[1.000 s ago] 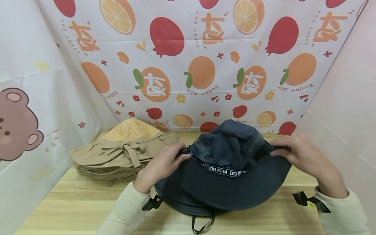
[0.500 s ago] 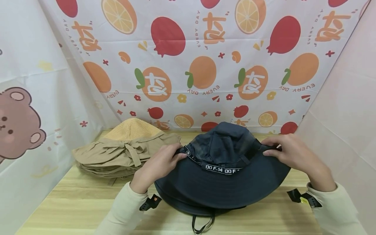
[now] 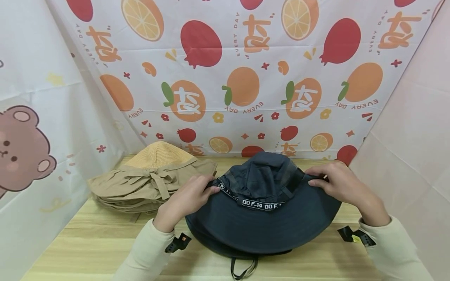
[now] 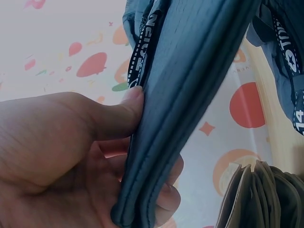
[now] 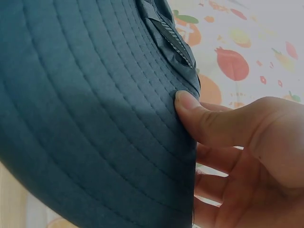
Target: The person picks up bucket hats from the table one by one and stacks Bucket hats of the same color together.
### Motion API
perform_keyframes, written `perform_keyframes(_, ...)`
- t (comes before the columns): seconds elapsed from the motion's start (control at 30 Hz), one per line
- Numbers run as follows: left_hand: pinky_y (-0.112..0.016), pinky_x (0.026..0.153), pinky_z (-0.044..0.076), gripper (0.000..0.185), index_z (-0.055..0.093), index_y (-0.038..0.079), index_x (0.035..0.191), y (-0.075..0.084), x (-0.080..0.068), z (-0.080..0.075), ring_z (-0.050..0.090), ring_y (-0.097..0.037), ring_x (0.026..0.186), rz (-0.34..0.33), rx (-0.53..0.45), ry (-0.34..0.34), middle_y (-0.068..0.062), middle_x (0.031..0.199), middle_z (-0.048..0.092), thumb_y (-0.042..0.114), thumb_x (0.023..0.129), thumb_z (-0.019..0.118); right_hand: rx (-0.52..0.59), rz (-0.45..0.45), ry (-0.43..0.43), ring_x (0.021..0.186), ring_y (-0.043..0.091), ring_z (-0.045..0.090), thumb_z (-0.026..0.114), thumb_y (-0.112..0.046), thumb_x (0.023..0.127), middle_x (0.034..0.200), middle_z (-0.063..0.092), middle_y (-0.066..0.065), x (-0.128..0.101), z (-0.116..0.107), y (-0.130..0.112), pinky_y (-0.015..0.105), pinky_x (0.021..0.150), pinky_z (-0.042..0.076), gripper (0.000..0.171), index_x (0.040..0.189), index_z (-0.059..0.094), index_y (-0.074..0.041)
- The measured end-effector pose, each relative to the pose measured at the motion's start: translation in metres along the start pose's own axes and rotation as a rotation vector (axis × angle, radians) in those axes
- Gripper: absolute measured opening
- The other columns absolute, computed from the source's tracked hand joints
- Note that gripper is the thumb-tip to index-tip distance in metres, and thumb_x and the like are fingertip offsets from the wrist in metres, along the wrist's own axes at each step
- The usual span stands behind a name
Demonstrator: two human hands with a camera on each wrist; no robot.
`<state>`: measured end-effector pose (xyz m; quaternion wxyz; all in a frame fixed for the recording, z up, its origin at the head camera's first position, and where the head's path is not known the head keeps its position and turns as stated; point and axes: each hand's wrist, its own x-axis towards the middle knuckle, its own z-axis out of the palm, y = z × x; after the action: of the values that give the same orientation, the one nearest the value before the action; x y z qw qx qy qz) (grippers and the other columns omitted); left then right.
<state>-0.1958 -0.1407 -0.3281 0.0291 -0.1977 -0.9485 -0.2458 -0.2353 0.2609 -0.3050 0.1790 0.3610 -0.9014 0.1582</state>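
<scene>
A dark navy wide-brimmed sun hat [image 3: 270, 230], its band lettered in white, is held between my hands in the head view. My left hand [image 3: 186, 199] pinches the side where brim meets crown, thumb on the near face. On the opposite side my right hand [image 3: 342, 187] grips the brim the same way. The left wrist view shows the doubled brim edge [image 4: 185, 99] between thumb and fingers. Stitched rings run across the brim [image 5: 109, 109] in the right wrist view, my thumb pressing its surface. Beneath lies another dark hat [image 3: 225, 251], mostly hidden, with a dangling strap [image 3: 237, 275].
To the left stands a stack of khaki hats [image 3: 133, 191], the top one with a straw crown and a bow. The wooden table [image 3: 81, 242] is bounded by a fruit-print cloth [image 3: 232, 128] behind and pale cloth walls at both sides.
My right hand has moved left and slightly down, drawing the hat's sides closer together. The crown has sunk lower and shifted left; my left hand has edged left. The khaki stack stays put.
</scene>
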Motion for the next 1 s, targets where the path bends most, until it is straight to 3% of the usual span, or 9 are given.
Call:
perform_keyframes(0.1,-0.035,0.075,0.050,0.022,0.070,0.003,0.113,-0.002,-0.001,0.000,0.061,-0.013,0.079,-0.011,0.000,-0.008,-0.005,0.088,0.071,0.021,0.103,0.064,-0.031,0.007,-0.009,0.081,0.014,0.072,0.085,-0.007,0.081,0.095,0.080,-0.001,0.002,0.002,-0.001,0.037,0.073,0.058,0.025,0.105,0.081,-0.012)
perform_keyframes(0.33,-0.031,0.067,0.044,0.015,0.068,0.009,0.097,-0.005,-0.001,0.000,0.053,-0.013,0.069,-0.038,-0.004,-0.041,-0.001,0.071,0.056,0.022,0.103,0.064,0.075,0.084,-0.157,0.096,0.024,0.074,0.078,-0.007,0.089,0.105,0.079,0.006,0.005,0.007,-0.003,0.046,0.083,0.059,0.024,0.113,0.078,-0.006)
perform_keyframes(0.57,-0.031,0.067,0.043,0.015,0.066,0.010,0.092,-0.006,-0.002,0.001,0.051,-0.013,0.069,-0.053,-0.003,-0.058,0.000,0.074,0.055,0.021,0.102,0.065,0.058,0.076,-0.173,0.090,0.022,0.074,0.077,-0.006,0.089,0.103,0.080,0.006,0.006,0.016,-0.001,0.042,0.079,0.060,0.024,0.113,0.079,-0.005)
perform_keyframes(0.83,-0.028,0.060,0.038,0.021,0.062,0.012,0.085,-0.006,-0.003,0.001,0.043,-0.012,0.060,-0.056,-0.026,-0.089,0.003,0.068,0.042,0.020,0.103,0.063,0.101,0.080,-0.216,0.086,0.017,0.072,0.075,-0.005,0.091,0.101,0.079,0.005,0.005,0.018,-0.001,0.034,0.075,0.059,0.022,0.113,0.078,-0.006)
perform_keyframes(1.0,-0.030,0.065,0.043,0.014,0.067,0.010,0.093,-0.008,-0.004,0.002,0.050,-0.012,0.065,-0.043,0.013,-0.112,0.002,0.072,0.053,0.016,0.103,0.062,0.120,0.079,-0.224,0.086,0.017,0.072,0.074,-0.004,0.091,0.102,0.079,0.007,0.007,0.023,0.001,0.035,0.076,0.059,0.023,0.114,0.078,-0.003)
